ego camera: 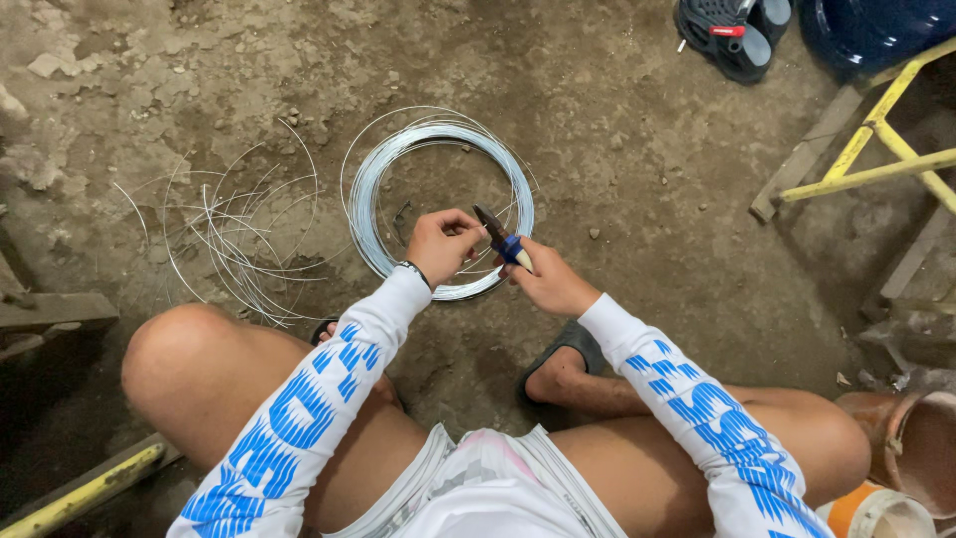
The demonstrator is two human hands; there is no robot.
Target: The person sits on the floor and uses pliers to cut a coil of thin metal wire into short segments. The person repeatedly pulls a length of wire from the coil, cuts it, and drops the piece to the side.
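A yellow metal frame [876, 149] stands far right, dark sandals [732, 30] and a blue container [876, 30] beyond it; rusty cans [921, 448] sit near right, loose stones [45, 65] far left

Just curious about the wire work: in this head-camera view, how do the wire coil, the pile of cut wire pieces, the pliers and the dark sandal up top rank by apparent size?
1. Wire coil and pile of cut wire pieces: similar spread, too close to rank.
2. Dark sandal, partly cut off by the frame edge.
3. Pliers, held in the right hand, mostly hidden.
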